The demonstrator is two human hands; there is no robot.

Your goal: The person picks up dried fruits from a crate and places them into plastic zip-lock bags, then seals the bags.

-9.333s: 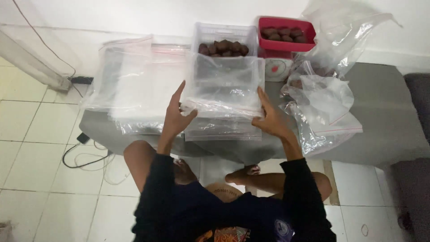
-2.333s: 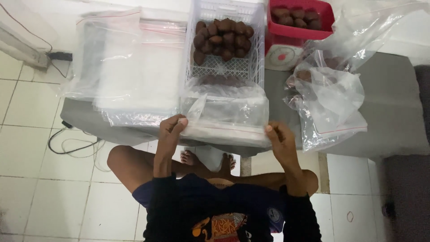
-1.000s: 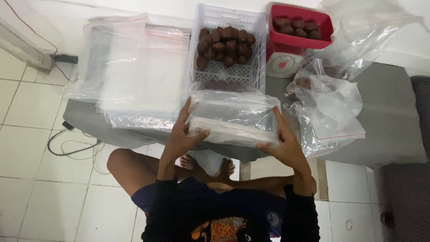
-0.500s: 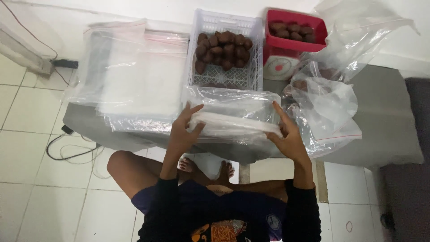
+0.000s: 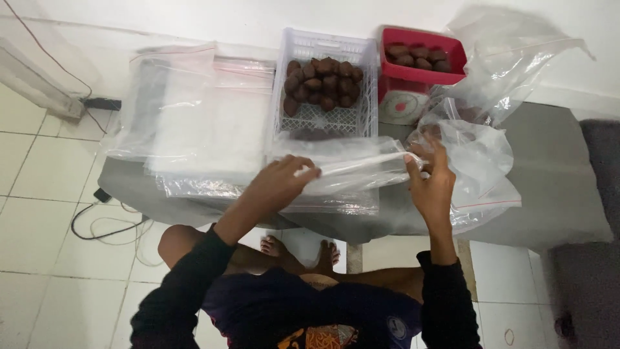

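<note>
My left hand (image 5: 279, 183) pinches the left end of a clear plastic zip bag (image 5: 352, 169), and my right hand (image 5: 431, 183) grips its right end. The bag hangs stretched between them over the front of the grey table (image 5: 555, 194). Just behind the bag stands a white slotted basket (image 5: 328, 110) with several dark brown oval fruits (image 5: 320, 83) heaped at its far end.
A red tray (image 5: 420, 68) with more brown fruits sits on a small scale (image 5: 403, 105) at the back right. Crumpled clear bags (image 5: 481, 148) lie at right, a flat stack of bags (image 5: 194, 123) at left. A cable (image 5: 103, 226) runs over the tiled floor.
The bag was lying flat under my spread hands; now both hands have lifted and moved further back, pinching its top edge taut between them.
</note>
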